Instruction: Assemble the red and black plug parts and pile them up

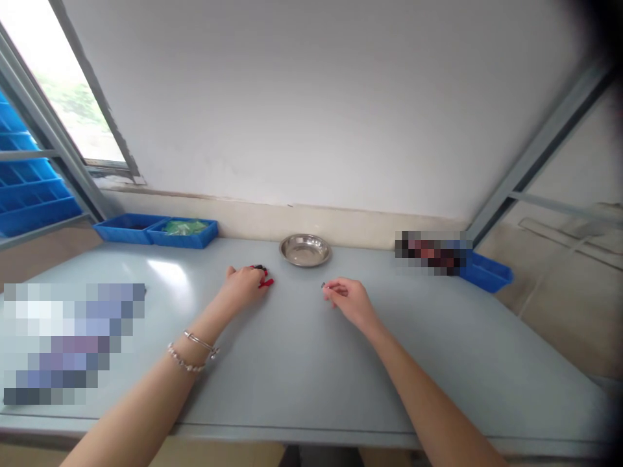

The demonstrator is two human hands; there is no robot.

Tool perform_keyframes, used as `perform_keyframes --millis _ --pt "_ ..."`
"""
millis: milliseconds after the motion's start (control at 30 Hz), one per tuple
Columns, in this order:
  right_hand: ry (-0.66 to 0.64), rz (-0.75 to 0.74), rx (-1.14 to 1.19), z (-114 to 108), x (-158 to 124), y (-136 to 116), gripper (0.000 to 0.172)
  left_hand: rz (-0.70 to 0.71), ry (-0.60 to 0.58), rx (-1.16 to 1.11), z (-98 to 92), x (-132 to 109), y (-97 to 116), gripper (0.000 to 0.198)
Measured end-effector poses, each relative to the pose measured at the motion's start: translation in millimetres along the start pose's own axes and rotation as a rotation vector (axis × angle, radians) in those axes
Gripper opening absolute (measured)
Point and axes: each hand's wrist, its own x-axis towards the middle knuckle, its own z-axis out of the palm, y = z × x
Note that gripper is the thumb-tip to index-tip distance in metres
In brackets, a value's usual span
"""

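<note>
My left hand [246,285] is on the table left of the middle, its fingers curled over a red-and-black hand tool [267,283]. The tool looks like small pliers, but my fingers and palm cover much of it. To the right, my right hand [348,295] is just above the tabletop, thumb and fingertips pinched together. A small, dark metallic piece [323,285] pokes out from between those fingertips; it is too small to name. A round, shallow steel dish [305,261] sits beyond and between both hands, touching neither.
Against the wall at the left stand two blue bins [131,237], one containing a green plastic bag [185,227]. Another blue bin [487,271] is at the right edge. Blurred-out areas cover items at left and right. Metal frames rise at both sides of the grey table [302,383].
</note>
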Motion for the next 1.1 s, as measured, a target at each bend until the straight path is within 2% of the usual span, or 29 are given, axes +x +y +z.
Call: perform_keyframes --millis 100,267,400,667,1100 --pt "-0.042 0.061 0.091 2.1 -1.0 -2.2 0.014 0.073 0.066 -0.02 -2.0 -4.6 11.5 0.023" --pt "-0.086 0.082 0.176 7.0 -3.6 -4.3 0.013 0.352 0.134 -0.127 -3.8 -17.1 39.7 0.019" --pt "-0.126 0.093 0.191 9.6 -7.1 -8.2 0.012 0.466 0.17 -0.185 -2.9 -24.7 52.6 0.019" --pt "-0.13 0.051 0.202 11.3 -5.7 -6.2 0.011 0.499 0.216 -0.231 -2.8 -23.1 48.9 0.017" --pt "-0.121 0.04 0.2 16.5 -5.1 -2.7 0.012 0.557 0.19 -0.244 -5.3 -26.5 53.1 0.017"
